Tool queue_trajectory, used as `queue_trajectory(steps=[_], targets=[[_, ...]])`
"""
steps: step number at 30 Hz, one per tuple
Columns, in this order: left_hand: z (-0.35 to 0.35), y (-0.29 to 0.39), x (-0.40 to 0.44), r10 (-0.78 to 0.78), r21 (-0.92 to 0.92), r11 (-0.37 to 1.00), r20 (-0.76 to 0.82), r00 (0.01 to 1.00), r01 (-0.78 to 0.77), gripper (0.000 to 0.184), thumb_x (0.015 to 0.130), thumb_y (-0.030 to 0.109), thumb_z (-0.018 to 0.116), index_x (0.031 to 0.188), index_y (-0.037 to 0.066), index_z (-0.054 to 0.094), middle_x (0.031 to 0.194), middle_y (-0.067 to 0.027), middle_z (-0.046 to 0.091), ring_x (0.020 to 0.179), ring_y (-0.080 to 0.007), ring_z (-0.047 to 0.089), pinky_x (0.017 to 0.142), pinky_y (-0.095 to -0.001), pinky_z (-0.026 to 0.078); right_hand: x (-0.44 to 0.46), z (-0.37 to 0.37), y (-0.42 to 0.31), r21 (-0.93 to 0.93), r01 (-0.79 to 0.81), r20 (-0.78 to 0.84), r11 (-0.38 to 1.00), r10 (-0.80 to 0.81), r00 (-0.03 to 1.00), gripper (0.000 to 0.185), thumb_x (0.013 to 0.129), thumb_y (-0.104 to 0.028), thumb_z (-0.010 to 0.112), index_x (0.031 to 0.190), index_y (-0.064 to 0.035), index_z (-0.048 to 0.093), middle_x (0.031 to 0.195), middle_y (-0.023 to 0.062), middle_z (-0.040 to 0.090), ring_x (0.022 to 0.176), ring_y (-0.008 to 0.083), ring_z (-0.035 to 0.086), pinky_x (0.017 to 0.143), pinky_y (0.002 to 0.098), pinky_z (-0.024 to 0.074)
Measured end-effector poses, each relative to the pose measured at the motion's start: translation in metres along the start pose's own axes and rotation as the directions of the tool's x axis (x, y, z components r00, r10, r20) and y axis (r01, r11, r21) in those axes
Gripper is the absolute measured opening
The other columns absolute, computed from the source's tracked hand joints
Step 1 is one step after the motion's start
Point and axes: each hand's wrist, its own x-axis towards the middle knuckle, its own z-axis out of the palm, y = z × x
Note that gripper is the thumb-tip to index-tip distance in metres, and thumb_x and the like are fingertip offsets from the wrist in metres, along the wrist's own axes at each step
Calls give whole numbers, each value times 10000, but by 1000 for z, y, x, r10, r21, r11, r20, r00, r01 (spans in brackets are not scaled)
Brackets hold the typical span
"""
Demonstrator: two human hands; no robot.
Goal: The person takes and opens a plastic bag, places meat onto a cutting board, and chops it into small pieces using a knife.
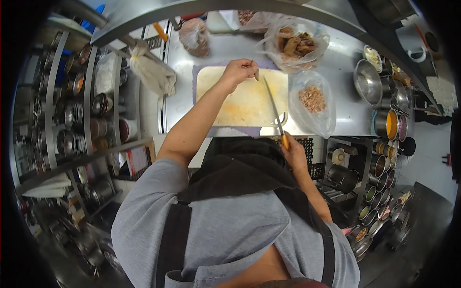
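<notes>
My left hand (240, 72) is over the far part of a pale cutting board (230, 103), its fingers closed in a pinch. A small brownish piece (257, 76) pokes out from the fingertips; its kind is too small to tell. My right hand (294, 152), at the near edge of the counter, is wrapped round the yellow handle of a long knife (274, 106). The blade slants over the board, its tip near my left fingers. Beside the board on the right lies a clear plastic bag (298, 120) with chopped pinkish-brown pieces (312, 99) on it.
Purple cloth (194, 77) shows under the board. Behind it are a bag of larger brown chunks (295, 44) and a wrapped brown lump (194, 37). A metal bowl (368, 82) stands right. A steel bar (211, 9) crosses above; shelves (89, 81) line the left.
</notes>
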Motion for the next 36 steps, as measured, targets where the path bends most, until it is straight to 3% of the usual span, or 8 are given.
queue_trajectory(steps=[6, 8, 11, 17, 24, 27, 31, 36], targets=[[-7, -90, -46, -17, -66, 998, 45, 999, 20, 164, 839, -23, 623, 997, 17, 643, 983, -70, 653, 917, -202, 644, 822, -319, 538, 1, 2, -4, 64, -72, 46, 995, 69, 997, 481, 847, -175, 719, 1299, -96, 573, 1082, 251, 656, 1023, 421, 625, 875, 448, 499], [-13, -95, -60, 246, 691, 684, 86, 965, -236, 218, 790, 1, 627, 1004, 31, 654, 998, -106, 658, 915, -268, 639, 836, -352, 524, 2, 1, -3, 49, -119, 66, 992, 116, 991, 473, 870, -211, 701, 1309, -98, 566, 1089, 254, 654, 1028, 423, 624, 869, 451, 497], [-20, -90, -70, 476, 835, 387, 181, 861, -390, 217, 748, 33, 624, 954, 61, 682, 996, -101, 673, 929, -322, 616, 828, -412, 513, 3, -2, -4, 45, -126, 68, 991, 123, 990, 457, 914, -290, 652, 1324, -110, 557, 1042, 268, 659, 1009, 442, 622, 845, 470, 496], [5, -88, -60, 387, 834, 212, 407, 828, -509, 217, 788, 111, 639, 996, 62, 678, 918, -118, 671, 947, -346, 598, 844, -432, 498, 6, -3, -5, -60, -199, 124, 978, 205, 971, 454, 960, -403, 562, 1298, -99, 561, 989, 296, 652, 994, 471, 606, 823, 516, 478], [41, -91, -61, 148, 932, 350, 47, 988, -97, 226, 868, 141, 616, 1047, 5, 633, 859, -194, 694, 803, -357, 678, 744, -450, 538, 19, -4, -14, 26, -129, 181, 991, 123, 976, 435, 995, -411, 492, 1254, -68, 564, 983, 304, 646, 986, 485, 594, 819, 526, 465], [44, -113, -65, 83, 631, 776, -118, 990, 10, 343, 850, 132, 614, 1150, -12, 531, 850, -212, 708, 834, -327, 713, 721, -431, 556, 34, 7, -25, 46, -77, 216, 996, 66, 974, 414, 1007, -395, 469, 1233, -63, 571, 984, 303, 646, 981, 486, 593, 819, 527, 467], [34, -110, -73, 115, 612, 791, -198, 973, 30, 303, 851, 120, 612, 1120, -7, 553, 824, -182, 703, 783, -352, 701, 699, -435, 551, 52, 17, -26, 56, -82, 255, 995, 65, 965, 408, 1016, -389, 447, 1241, -73, 571, 980, 305, 646, 982, 481, 597, 831, 521, 470], [19, -102, -75, 599, 787, 394, 172, 782, -475, 117, 810, 48, 599, 919, 19, 628, 913, -166, 653, 885, -371, 619, 812, -439, 507, 45, 9, -32, 110, -131, 251, 985, 99, 963, 417, 1022, -393, 428, 1230, -64, 577, 976, 303, 648, 988, 476, 601, 837, 506, 469]])
